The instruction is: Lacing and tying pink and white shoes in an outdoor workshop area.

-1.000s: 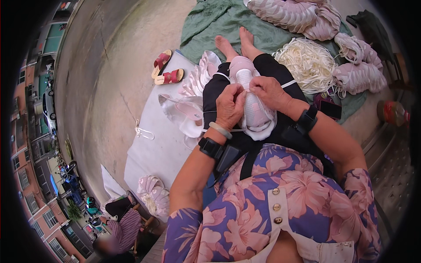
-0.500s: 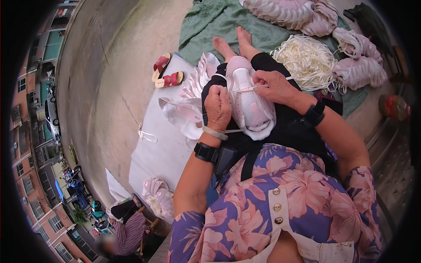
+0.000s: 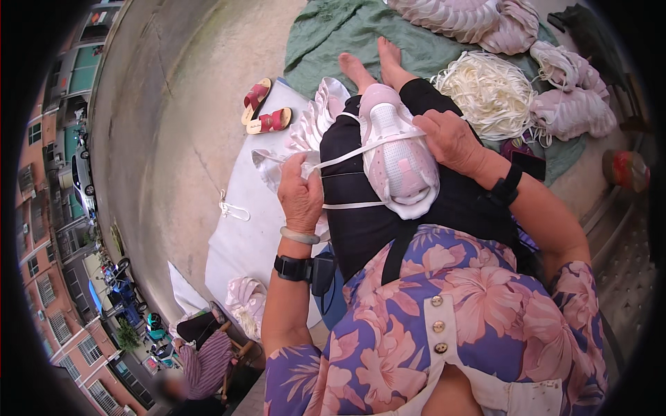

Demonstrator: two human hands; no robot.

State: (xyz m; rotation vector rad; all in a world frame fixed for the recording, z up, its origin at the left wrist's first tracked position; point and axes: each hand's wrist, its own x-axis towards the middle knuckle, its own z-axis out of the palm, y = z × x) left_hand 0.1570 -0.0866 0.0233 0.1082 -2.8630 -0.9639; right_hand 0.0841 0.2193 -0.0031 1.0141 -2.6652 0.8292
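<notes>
A pink-and-white sneaker upper [image 3: 402, 173] lies across my lap, its toe end toward my feet. A flat white shoelace [image 3: 361, 148] runs taut over it. My left hand [image 3: 301, 197], left of my thigh, pinches this lace between thumb and fingers. At the upper's right edge my right hand [image 3: 451, 142] is closed with its fingers curled by the lace; its fingertips are partly hidden. Another stretch of white lace crosses my left thigh lower down, from the upper toward my left hand.
Pink-white uppers [image 3: 316, 125] stand stacked left of my legs on a pale sheet [image 3: 243, 180]. Loose white laces [image 3: 485, 93] and bundled uppers [image 3: 572, 114] lie on a green cloth [image 3: 333, 41]. Red sandals [image 3: 269, 120] sit left; a person [image 3: 206, 364] is lower left.
My left hand has moved left and down, away from the upper, drawing the lace out long. My right hand has shifted slightly to the right.
</notes>
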